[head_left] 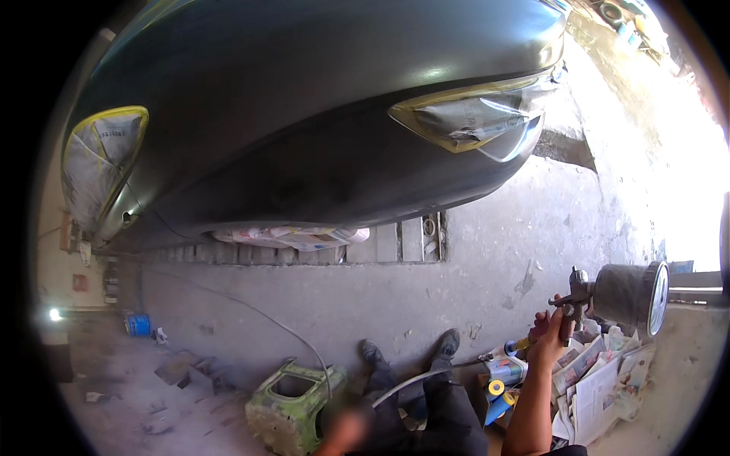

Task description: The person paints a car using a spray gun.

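At the right, my right hand (549,346) is wrapped around the handle of a spray gun (576,298) with a large grey cup (627,292) on it. The gun is raised beside the papers. Low in the middle, my left hand (346,432) is blurred and its fingers do not show clearly. An air hose (414,378) enters the blur from both sides, apparently held there, and runs right toward the gun. Across the top stretches a dark grey car body (304,114). Taped paper covers its lamp (471,118) and a window (106,156).
A worn green stool-like block (293,403) stands left of my legs. Newspapers (597,387) and blue rolls (498,403) lie at the right. A floor grating (411,239) runs below the car, near the plastic-covered wheel area (296,237). A blue can (138,325) sits at left.
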Demonstrator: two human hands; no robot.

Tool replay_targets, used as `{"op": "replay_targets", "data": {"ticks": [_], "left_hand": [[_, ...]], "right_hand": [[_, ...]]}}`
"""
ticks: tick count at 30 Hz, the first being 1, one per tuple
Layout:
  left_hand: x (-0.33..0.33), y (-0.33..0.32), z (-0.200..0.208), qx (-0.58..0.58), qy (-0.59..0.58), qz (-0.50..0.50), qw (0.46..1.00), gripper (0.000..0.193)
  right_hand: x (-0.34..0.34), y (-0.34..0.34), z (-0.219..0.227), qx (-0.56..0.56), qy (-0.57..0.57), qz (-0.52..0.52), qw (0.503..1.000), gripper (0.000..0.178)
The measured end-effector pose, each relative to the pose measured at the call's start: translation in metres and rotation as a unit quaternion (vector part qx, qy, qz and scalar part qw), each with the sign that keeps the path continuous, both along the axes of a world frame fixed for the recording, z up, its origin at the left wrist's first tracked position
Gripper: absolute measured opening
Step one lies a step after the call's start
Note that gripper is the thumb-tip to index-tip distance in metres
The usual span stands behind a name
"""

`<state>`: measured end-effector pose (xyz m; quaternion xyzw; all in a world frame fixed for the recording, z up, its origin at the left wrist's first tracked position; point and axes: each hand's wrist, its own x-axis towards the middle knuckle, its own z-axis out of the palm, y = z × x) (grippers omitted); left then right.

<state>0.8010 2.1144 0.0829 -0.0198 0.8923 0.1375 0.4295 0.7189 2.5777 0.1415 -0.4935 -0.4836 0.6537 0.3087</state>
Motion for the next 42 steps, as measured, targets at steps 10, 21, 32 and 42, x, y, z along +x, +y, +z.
{"op": "replay_targets", "data": {"ticks": [10,21,32,42], "left_hand": [[-0.009,-0.082,0.012,0.031,0.058,0.093,0.993,0.034],[-0.004,-0.154,-0.006,0.047,-0.049,0.067,0.995,0.036],[0.047,-0.142,-0.057,0.152,-0.109,0.083,0.979,0.051],[0.082,-0.126,-0.089,0.126,-0.014,0.083,0.988,0.035]], "right_hand": [[-0.076,-0.153,0.012,0.004,0.093,0.271,0.958,0.035],[-0.101,-0.315,-0.027,0.168,0.064,0.565,0.805,0.02],[-0.06,-0.184,-0.055,0.203,-0.099,0.162,0.961,0.017],[-0.098,-0.28,-0.115,0.212,0.032,0.298,0.93,0.033]]}}
